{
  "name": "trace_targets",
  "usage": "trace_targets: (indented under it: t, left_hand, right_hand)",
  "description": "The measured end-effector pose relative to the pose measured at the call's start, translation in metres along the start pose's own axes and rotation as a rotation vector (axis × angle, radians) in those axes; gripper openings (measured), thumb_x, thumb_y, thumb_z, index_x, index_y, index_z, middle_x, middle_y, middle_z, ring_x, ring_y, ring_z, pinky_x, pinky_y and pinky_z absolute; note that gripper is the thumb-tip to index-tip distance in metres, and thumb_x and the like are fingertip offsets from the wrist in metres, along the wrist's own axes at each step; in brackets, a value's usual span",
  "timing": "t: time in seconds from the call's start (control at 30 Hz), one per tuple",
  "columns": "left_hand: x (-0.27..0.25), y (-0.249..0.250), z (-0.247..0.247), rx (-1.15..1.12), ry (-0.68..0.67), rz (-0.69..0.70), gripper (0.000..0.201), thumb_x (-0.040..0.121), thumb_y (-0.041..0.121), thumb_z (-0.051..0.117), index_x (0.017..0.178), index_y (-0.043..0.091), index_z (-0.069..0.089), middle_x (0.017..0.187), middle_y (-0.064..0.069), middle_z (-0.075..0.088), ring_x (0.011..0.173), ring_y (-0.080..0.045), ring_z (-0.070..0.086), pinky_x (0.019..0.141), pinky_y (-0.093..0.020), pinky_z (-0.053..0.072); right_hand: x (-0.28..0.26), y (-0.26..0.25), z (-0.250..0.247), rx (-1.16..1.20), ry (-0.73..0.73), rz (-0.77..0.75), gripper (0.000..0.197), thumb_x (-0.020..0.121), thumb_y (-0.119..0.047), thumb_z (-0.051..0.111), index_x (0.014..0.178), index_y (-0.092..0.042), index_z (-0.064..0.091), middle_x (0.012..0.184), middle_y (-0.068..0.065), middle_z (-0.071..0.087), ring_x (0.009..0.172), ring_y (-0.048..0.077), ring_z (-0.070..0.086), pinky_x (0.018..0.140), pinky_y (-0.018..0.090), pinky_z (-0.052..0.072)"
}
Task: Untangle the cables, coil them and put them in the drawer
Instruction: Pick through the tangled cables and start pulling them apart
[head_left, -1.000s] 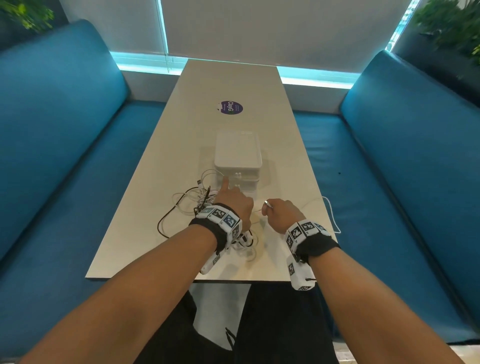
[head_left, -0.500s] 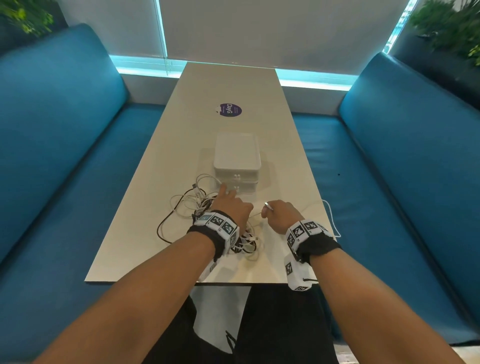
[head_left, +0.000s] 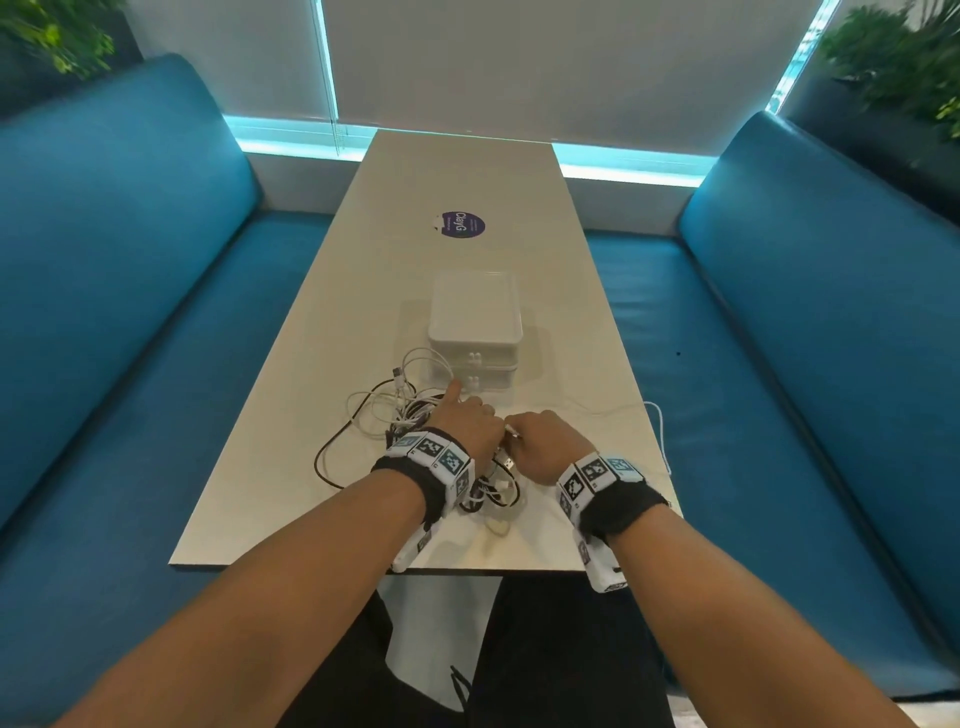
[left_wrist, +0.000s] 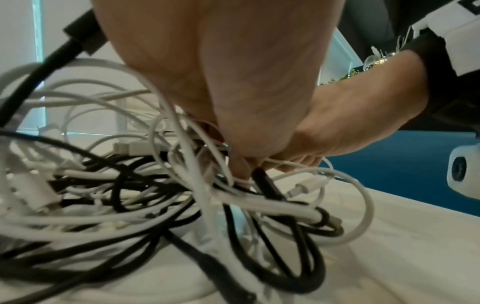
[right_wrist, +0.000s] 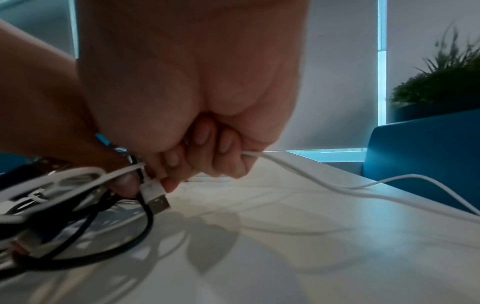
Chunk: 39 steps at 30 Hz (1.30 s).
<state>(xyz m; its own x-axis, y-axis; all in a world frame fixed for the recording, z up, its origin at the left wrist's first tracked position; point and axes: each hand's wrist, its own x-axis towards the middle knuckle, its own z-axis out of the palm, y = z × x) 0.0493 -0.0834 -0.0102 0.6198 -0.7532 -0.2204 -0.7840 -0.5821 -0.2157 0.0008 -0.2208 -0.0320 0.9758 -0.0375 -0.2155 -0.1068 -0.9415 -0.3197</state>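
A tangle of white and black cables (head_left: 387, 415) lies on the table just left of a white two-drawer box (head_left: 474, 317), whose drawers are both shut. My left hand (head_left: 470, 421) sits on the tangle. Its index finger points toward the lower drawer, and its other fingers curl into the white and black strands (left_wrist: 233, 197). My right hand (head_left: 545, 441) is right beside it, fisted around a white cable (right_wrist: 291, 168) that trails right and over the table edge (head_left: 661, 431). A white USB plug (right_wrist: 155, 197) hangs just below the right fingers (right_wrist: 182, 164).
The long beige table (head_left: 291, 467) carries a purple round sticker (head_left: 462, 224) beyond the box. Blue padded benches (head_left: 130, 291) run along both sides. Plants stand in the far corners, and the table's near edge is just under my wrists.
My right hand has moved left with the white cable and now meets the left hand. The left hand stays on the tangle by the drawer box.
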Motion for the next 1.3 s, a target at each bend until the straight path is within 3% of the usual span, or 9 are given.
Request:
trace_targets:
  t: [0.23, 0.47, 0.7, 0.83, 0.93, 1.03, 1.13, 1.23, 1.3]
  left_hand:
    - [-0.003, -0.026, 0.003, -0.151, 0.039, 0.001, 0.025, 0.081, 0.041, 0.054, 0.098, 0.028, 0.066, 0.093, 0.006, 0.065, 0.102, -0.019, 0.058, 0.113, -0.052, 0.008]
    - [-0.007, -0.038, -0.002, -0.252, 0.127, 0.001, 0.012, 0.081, 0.031, 0.061, 0.085, 0.021, 0.056, 0.082, 0.007, 0.056, 0.091, -0.019, 0.057, 0.111, -0.044, 0.02]
    - [-0.021, -0.039, 0.017, -0.212, 0.267, 0.025, 0.017, 0.078, 0.032, 0.062, 0.093, 0.025, 0.062, 0.101, 0.006, 0.054, 0.105, -0.018, 0.049, 0.105, -0.041, 0.023]
    - [-0.024, -0.043, 0.013, -0.39, 0.074, 0.044, 0.049, 0.076, 0.056, 0.04, 0.1, 0.023, 0.067, 0.118, 0.005, 0.059, 0.117, -0.016, 0.048, 0.114, -0.043, 0.016]
    - [-0.015, -0.044, 0.006, -0.572, -0.01, -0.022, 0.063, 0.076, 0.057, 0.016, 0.076, 0.017, 0.065, 0.092, 0.004, 0.069, 0.097, -0.017, 0.061, 0.113, -0.043, 0.019]
    - [-0.011, -0.042, 0.007, -0.669, 0.107, -0.097, 0.071, 0.093, 0.056, 0.007, 0.063, 0.013, 0.054, 0.061, -0.003, 0.061, 0.072, -0.018, 0.061, 0.109, -0.039, 0.024]
    - [-0.007, -0.038, 0.012, -0.646, 0.196, -0.171, 0.076, 0.101, 0.056, 0.007, 0.079, 0.015, 0.067, 0.067, -0.004, 0.068, 0.077, -0.02, 0.061, 0.103, -0.039, 0.03]
    - [-0.006, -0.038, 0.016, -0.666, 0.255, -0.151, 0.012, 0.094, 0.04, 0.048, 0.098, 0.029, 0.046, 0.081, 0.007, 0.065, 0.084, -0.021, 0.059, 0.102, -0.047, 0.035]
    - [-0.007, -0.036, 0.018, -0.574, 0.182, -0.073, 0.033, 0.088, 0.038, 0.056, 0.118, 0.036, 0.044, 0.104, 0.008, 0.062, 0.103, -0.02, 0.055, 0.106, -0.047, 0.029]
  right_hand:
    - [0.005, 0.013, 0.003, 0.102, 0.014, 0.087, 0.027, 0.1, -0.033, 0.043, 0.094, -0.014, 0.061, 0.098, 0.015, 0.068, 0.091, 0.034, 0.061, 0.076, 0.039, 0.048]
    - [0.006, 0.006, 0.008, 0.08, 0.091, 0.115, 0.032, 0.099, -0.039, 0.036, 0.092, -0.013, 0.053, 0.094, 0.017, 0.064, 0.086, 0.037, 0.06, 0.071, 0.039, 0.046]
    - [0.005, 0.008, -0.01, 0.179, 0.068, 0.097, 0.032, 0.094, -0.049, 0.053, 0.087, -0.018, 0.052, 0.082, 0.003, 0.059, 0.076, 0.023, 0.055, 0.063, 0.034, 0.037]
    - [0.006, 0.011, -0.004, 0.208, 0.077, 0.11, 0.03, 0.096, -0.043, 0.051, 0.083, -0.017, 0.047, 0.088, 0.009, 0.06, 0.082, 0.028, 0.055, 0.069, 0.036, 0.039]
    - [0.005, 0.008, -0.002, 0.226, 0.111, 0.096, 0.032, 0.098, -0.04, 0.049, 0.077, -0.016, 0.045, 0.08, 0.01, 0.059, 0.078, 0.03, 0.053, 0.064, 0.037, 0.037]
    - [0.004, 0.003, -0.006, 0.243, 0.144, 0.091, 0.033, 0.097, -0.039, 0.049, 0.073, -0.017, 0.045, 0.072, 0.007, 0.058, 0.07, 0.028, 0.054, 0.057, 0.035, 0.035]
    - [0.003, 0.003, -0.01, 0.281, 0.167, 0.115, 0.033, 0.097, -0.039, 0.049, 0.069, -0.022, 0.043, 0.069, 0.002, 0.055, 0.066, 0.021, 0.052, 0.055, 0.032, 0.033]
    - [0.005, 0.006, -0.012, 0.25, 0.18, 0.128, 0.035, 0.098, -0.041, 0.047, 0.069, -0.023, 0.039, 0.069, 0.002, 0.053, 0.069, 0.027, 0.051, 0.059, 0.035, 0.034]
    - [0.005, 0.008, -0.011, 0.231, 0.199, 0.134, 0.033, 0.098, -0.043, 0.045, 0.073, -0.022, 0.042, 0.074, 0.006, 0.057, 0.072, 0.029, 0.052, 0.061, 0.036, 0.036]
